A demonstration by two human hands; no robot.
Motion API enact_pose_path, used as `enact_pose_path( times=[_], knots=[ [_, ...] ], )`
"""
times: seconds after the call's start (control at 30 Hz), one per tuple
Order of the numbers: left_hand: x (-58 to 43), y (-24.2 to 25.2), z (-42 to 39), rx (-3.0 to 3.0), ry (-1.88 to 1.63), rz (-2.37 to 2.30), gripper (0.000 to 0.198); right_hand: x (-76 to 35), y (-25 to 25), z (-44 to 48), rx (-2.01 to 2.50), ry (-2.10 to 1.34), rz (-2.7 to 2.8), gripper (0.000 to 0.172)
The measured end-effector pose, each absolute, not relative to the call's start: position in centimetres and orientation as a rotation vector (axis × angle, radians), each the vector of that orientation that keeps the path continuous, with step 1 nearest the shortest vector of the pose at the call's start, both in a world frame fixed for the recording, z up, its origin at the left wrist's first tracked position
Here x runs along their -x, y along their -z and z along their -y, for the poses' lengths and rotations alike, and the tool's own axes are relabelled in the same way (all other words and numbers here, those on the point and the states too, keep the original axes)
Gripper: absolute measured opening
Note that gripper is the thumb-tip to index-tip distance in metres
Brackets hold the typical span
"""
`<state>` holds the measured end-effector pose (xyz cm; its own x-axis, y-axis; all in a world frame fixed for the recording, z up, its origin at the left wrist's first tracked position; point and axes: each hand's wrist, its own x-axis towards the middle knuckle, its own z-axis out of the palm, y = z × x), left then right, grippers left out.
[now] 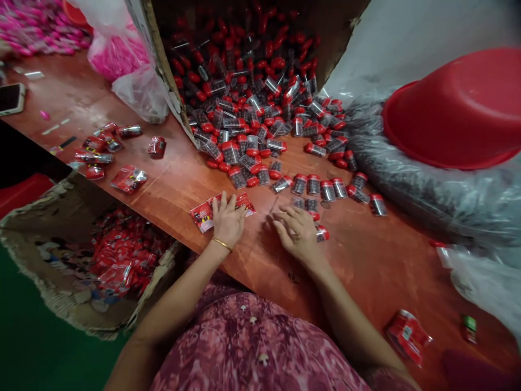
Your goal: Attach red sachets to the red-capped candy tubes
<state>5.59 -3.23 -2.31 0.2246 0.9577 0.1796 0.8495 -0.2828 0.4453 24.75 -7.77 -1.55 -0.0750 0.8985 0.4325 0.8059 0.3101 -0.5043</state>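
My left hand, with a gold bangle at its wrist, rests palm down with fingers spread on red printed plastic wrappers. The wrappers lie flat near the table's front edge and stick out on both sides of the hand. Over the table to the right, my right hand is held with its fingers apart and slightly bent. Small clear bottles with red caps and dark contents lie beside and partly under it; contact is unclear. Just beyond stands a loose row of the same bottles.
A tipped cardboard box spills a heap of bottles. Left are wrapped bottles, a phone and pink items in bags. Below is a carton of red packs. A red tub sits on plastic bags.
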Motion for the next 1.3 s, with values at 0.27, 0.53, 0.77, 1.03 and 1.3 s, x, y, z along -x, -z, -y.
enact_pose_path(
  times=[0.27,0.53,0.77,1.03,1.3],
  knots=[
    [-5.9,-0.3,4.7,-2.029,-0.876,-1.67,0.03,-19.0,0.8,5.3,1.249,-1.13,1.184,0.03],
    [-5.4,-1.6,6.4,-1.167,-0.89,-1.38,0.038,-18.7,-0.4,6.8,1.315,-0.889,1.206,0.036],
    [-7.6,-2.4,7.3,-0.477,-0.957,-1.139,0.043,-18.6,0.1,8.7,1.334,-0.769,1.395,0.032],
    [-8.1,-2.1,6.9,-0.429,-0.995,-1.205,0.042,-25.3,-0.3,10.9,2.202,-0.237,1.408,0.046],
    [-8.1,-2.3,6.5,-0.214,-0.845,-1.01,0.021,-28.9,2.7,13.2,2.332,0.076,1.626,0.04]
  ],
)
